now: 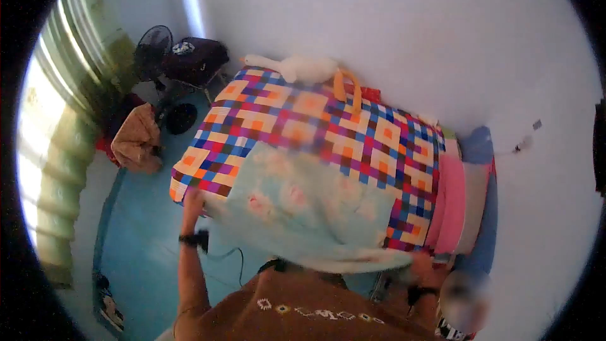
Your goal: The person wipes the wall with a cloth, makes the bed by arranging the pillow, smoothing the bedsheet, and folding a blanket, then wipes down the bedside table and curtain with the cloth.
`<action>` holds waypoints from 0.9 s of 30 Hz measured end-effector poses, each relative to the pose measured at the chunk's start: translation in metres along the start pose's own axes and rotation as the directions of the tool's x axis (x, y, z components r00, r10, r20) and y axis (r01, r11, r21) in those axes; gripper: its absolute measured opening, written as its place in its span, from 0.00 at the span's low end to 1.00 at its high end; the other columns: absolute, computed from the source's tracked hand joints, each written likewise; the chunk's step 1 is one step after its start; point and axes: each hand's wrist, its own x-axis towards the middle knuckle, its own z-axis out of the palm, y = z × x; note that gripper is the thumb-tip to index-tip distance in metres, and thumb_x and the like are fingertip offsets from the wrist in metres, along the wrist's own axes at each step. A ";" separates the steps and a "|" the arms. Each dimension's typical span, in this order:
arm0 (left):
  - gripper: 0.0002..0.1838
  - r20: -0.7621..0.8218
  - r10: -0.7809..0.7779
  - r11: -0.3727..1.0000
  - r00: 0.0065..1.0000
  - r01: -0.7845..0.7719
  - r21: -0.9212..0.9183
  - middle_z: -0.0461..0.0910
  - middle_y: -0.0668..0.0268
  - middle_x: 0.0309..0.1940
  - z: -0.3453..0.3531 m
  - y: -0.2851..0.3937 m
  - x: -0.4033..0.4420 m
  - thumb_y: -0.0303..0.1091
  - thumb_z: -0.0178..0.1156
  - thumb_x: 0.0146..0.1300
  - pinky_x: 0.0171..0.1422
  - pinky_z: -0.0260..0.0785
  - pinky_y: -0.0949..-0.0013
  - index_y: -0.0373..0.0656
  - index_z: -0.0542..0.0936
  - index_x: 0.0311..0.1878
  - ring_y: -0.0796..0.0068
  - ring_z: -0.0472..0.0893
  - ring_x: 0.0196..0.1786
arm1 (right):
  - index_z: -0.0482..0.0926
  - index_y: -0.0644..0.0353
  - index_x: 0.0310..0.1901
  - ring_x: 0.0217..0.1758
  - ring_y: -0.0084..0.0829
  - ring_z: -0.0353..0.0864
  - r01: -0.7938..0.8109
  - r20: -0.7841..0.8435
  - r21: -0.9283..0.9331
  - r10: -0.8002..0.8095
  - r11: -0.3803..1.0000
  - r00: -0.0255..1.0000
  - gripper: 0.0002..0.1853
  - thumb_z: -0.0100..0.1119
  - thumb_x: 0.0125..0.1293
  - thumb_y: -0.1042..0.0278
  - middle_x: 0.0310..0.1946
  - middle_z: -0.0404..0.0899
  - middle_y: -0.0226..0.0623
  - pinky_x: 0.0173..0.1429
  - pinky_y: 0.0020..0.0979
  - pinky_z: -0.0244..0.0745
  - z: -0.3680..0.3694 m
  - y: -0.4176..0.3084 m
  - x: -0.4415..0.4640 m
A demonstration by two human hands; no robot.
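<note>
A pale green blanket point(297, 199) with pink flowers is stretched low over the near side of a bed, its near edge hanging in a curve in front of my body. At the bed's left near corner, my left hand point(194, 201) is closed on one corner of the blanket. My right hand point(428, 268), smeared by motion, grips the other end close to the pillows. Under the blanket lies a colourful checkered bedspread point(278, 107).
A white plush goose point(303, 67) lies along the wall side. Pink bedding point(449, 196) and a blue pillow point(483, 215) are at the right end. Beyond the left end stand a fan point(153, 52), a chair with a dark bag point(196, 60) and a brown cloth point(137, 139).
</note>
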 end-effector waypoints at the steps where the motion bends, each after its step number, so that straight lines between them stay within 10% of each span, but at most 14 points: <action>1: 0.07 -0.054 0.235 0.955 0.970 -0.221 0.196 0.76 0.61 0.21 0.021 0.015 0.041 0.24 0.50 0.56 0.27 0.66 0.67 0.34 0.76 0.34 0.70 0.77 0.25 | 0.78 0.51 0.52 0.45 0.47 0.79 0.083 -0.133 -0.049 -0.089 0.995 0.987 0.21 0.55 0.54 0.75 0.42 0.79 0.46 0.49 0.42 0.75 -0.011 0.021 0.040; 4: 0.08 -0.251 0.612 0.763 0.750 -0.476 0.437 0.76 0.56 0.24 0.061 0.132 0.138 0.23 0.49 0.53 0.35 0.68 0.62 0.34 0.77 0.34 0.66 0.78 0.32 | 0.78 0.55 0.51 0.43 0.45 0.79 0.141 -0.440 -0.179 -0.207 0.974 0.874 0.19 0.57 0.55 0.69 0.41 0.79 0.44 0.48 0.41 0.74 -0.115 -0.002 0.142; 9: 0.13 -0.434 0.448 0.742 0.782 -0.596 -0.307 0.78 0.70 0.31 0.036 0.326 0.142 0.19 0.43 0.55 0.41 0.66 0.75 0.38 0.78 0.35 0.78 0.74 0.36 | 0.78 0.61 0.48 0.41 0.42 0.78 0.005 -0.846 -0.236 -0.208 0.972 0.490 0.19 0.60 0.56 0.61 0.38 0.79 0.42 0.46 0.38 0.74 -0.285 -0.038 0.181; 14: 0.16 -0.607 0.505 0.434 0.614 -0.789 -0.436 0.80 0.57 0.42 0.010 0.382 0.111 0.19 0.44 0.53 0.56 0.70 0.66 0.34 0.78 0.43 0.66 0.79 0.46 | 0.78 0.59 0.50 0.40 0.43 0.78 -0.058 -0.990 -0.062 -0.055 0.996 0.129 0.25 0.62 0.55 0.51 0.40 0.79 0.41 0.45 0.40 0.75 -0.329 -0.002 0.165; 17: 0.14 -0.651 0.496 0.510 0.574 -0.800 -0.316 0.80 0.56 0.44 0.015 0.385 0.092 0.22 0.46 0.58 0.51 0.74 0.66 0.34 0.77 0.45 0.66 0.80 0.45 | 0.78 0.59 0.50 0.37 0.41 0.78 -0.076 -0.969 -0.239 -0.234 0.968 0.076 0.24 0.68 0.50 0.64 0.33 0.75 0.40 0.40 0.35 0.73 -0.327 -0.008 0.154; 23: 0.13 -0.639 0.322 0.692 0.699 -0.634 -0.345 0.80 0.60 0.43 0.031 0.281 0.067 0.27 0.49 0.60 0.50 0.74 0.68 0.38 0.78 0.45 0.68 0.80 0.44 | 0.79 0.56 0.49 0.37 0.41 0.79 -0.294 -0.849 -0.376 -0.199 0.879 0.490 0.17 0.63 0.57 0.64 0.34 0.77 0.39 0.40 0.37 0.75 -0.217 0.039 0.095; 27: 0.09 -0.506 0.207 0.833 0.837 -0.423 -0.358 0.78 0.65 0.39 0.047 0.185 0.018 0.28 0.49 0.60 0.46 0.73 0.69 0.40 0.77 0.40 0.73 0.78 0.41 | 0.78 0.58 0.50 0.43 0.41 0.78 -0.167 -0.691 -0.090 0.060 0.982 0.720 0.14 0.52 0.63 0.72 0.40 0.79 0.42 0.46 0.36 0.73 -0.061 0.069 0.058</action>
